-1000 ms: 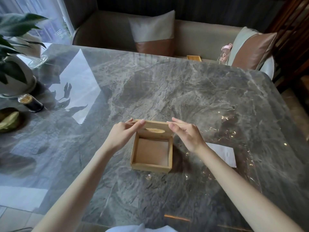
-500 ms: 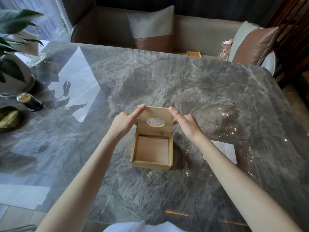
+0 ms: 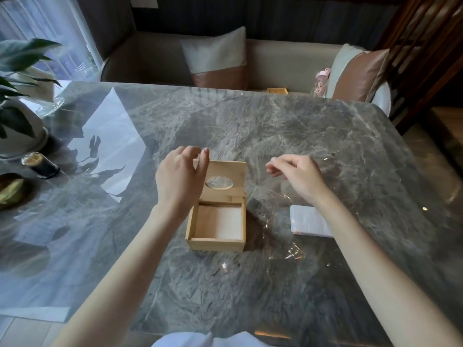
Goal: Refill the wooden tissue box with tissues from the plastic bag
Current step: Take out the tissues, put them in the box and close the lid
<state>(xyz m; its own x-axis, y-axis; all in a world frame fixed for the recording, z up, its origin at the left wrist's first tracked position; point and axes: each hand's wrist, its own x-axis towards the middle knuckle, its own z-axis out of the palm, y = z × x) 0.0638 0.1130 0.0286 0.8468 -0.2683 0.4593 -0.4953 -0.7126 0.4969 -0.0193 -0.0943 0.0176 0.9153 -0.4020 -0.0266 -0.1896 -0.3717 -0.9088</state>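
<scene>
The wooden tissue box (image 3: 215, 242) stands open on the grey marble table (image 3: 250, 126), with nothing inside it. Its lid (image 3: 233, 171), which has an oval slot, stands tilted back on the far side. My left hand (image 3: 179, 179) hovers at the lid's top left corner, its fingers loosely curled right at the edge. My right hand (image 3: 298, 175) hangs apart from the lid to the right, fingers relaxed and holding nothing. Under my right wrist, a white stack of tissues (image 3: 308, 221) lies inside the crinkled clear plastic bag (image 3: 350, 171).
A potted plant (image 3: 17, 139), a small dark jar (image 3: 41, 165) and a dish (image 3: 11, 190) stand along the table's left edge. Behind the table is a sofa with cushions (image 3: 215, 58), a pink bottle (image 3: 320, 81) and a small wooden piece (image 3: 276, 90).
The lid swung up from nearly flat to standing tilted back. My right hand left the lid and moved right over the bag. My left hand loosened at the lid's corner.
</scene>
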